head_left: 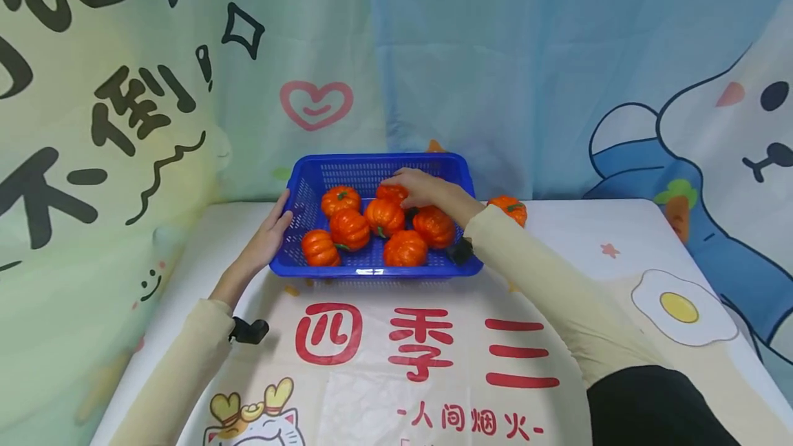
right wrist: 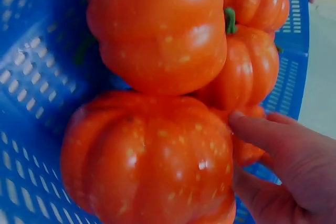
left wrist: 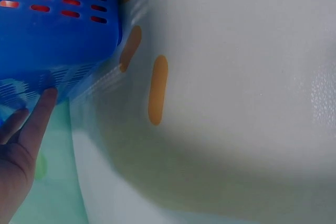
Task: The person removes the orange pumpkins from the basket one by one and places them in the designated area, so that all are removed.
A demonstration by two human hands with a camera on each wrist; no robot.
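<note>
My right hand [head_left: 423,188] reaches into the back of the blue perforated basket [head_left: 337,271], its fingers and thumb curled narrowly round the held pumpkin [head_left: 392,192], which sits among at least six other pumpkins [head_left: 350,230]. My left hand [head_left: 266,236] has no grip as such: its fingers lie fairly straight against the basket's left outer wall, bracing it, I judge. I take the step in hand to be moving pumpkins by way of this basket, though I cannot tell whether I am setting this one down or picking it out. If setting down, the next move calls for easing my fingers apart without rolling its neighbours; if picking out, for a firm pinch and a straight lift. One loose pumpkin [head_left: 509,210] rests on the table [head_left: 573,243], to the right of the basket, just past my right sleeve [head_left: 533,267]. I can read no brand. The tablecloth [head_left: 347,391] carries 四季三 in large red characters, with 人间烟火 smaller below; the backdrop curtain [head_left: 458,67] shows 不倒 and an exclamation mark, its other characters cut off.
</note>
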